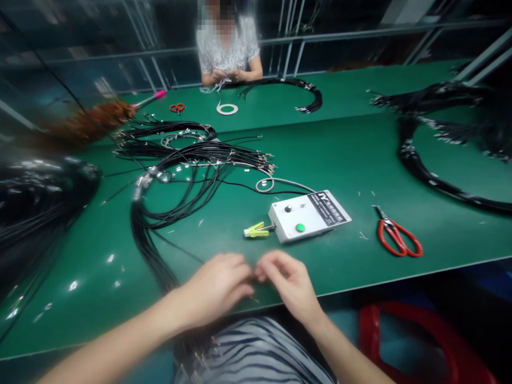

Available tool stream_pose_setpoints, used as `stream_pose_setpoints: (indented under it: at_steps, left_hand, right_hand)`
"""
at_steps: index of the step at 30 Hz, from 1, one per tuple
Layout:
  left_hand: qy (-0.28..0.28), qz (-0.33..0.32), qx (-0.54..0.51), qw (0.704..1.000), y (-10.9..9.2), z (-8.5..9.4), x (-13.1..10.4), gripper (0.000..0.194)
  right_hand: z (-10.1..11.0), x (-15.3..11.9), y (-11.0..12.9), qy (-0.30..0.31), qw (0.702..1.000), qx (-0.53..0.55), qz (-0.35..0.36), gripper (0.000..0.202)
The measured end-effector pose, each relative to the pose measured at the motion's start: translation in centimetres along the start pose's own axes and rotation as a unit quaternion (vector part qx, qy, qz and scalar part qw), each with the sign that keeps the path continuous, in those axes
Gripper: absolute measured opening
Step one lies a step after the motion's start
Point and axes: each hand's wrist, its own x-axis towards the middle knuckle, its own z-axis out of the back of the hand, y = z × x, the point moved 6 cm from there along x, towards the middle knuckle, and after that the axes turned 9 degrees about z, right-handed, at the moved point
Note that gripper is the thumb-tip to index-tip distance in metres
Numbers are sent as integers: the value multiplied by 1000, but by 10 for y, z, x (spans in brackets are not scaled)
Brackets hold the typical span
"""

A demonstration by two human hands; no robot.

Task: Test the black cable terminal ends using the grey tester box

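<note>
Left hand [222, 282], right hand [291, 282] nearly touching, grip unclear; thin black plastic-coated cables [141, 224], ten o'clock, risking snagging if tugged.

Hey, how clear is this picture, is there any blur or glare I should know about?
Head view: the left hand and right hand look softly blurred; the brown duster at upper left is smeared; glare whitens patches of the dark bundle at far left; the white box is sharper, its large "JY" readable.
</note>
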Motion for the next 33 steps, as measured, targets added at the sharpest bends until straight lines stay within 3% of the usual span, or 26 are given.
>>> stream_pose_setpoints:
  at_steps: [4,6,8,12,17,24,29,33]
  left_hand:
    - [25,-12,62,998,1,-22,-4,7]
    - [14,-19,31,999,0,-27,-6,11]
    - [-6,3,-69,998,3,-22,-5,16]
    - [-81,55,-244,965,11,-1,-5,15]
    - [-142,51,-267,952,16,7,-8,16]
    - [-177,94,-317,927,23,-2,-11,16]
    - [-206,127,-342,908,27,-6,-13,16]
    - [-211,134,-347,904,25,-5,-13,18]
  right_hand:
    - [9,0,-6,-28,1000,-3,-7,27]
    - [13,-1,-9,-30,999,-4,-12,27]
    - [15,-3,-11,-29,999,1,-20,28]
    - [9,-4,-13,-13,995,77,-60,26]
    - [-9,0,-11,14,976,192,-100,22]
    - [-35,-8,-30,-26,930,325,-171,28]
    - [-34,-12,-30,-80,945,286,-134,26]
    - [-27,-10,-25,-59,954,263,-131,24]
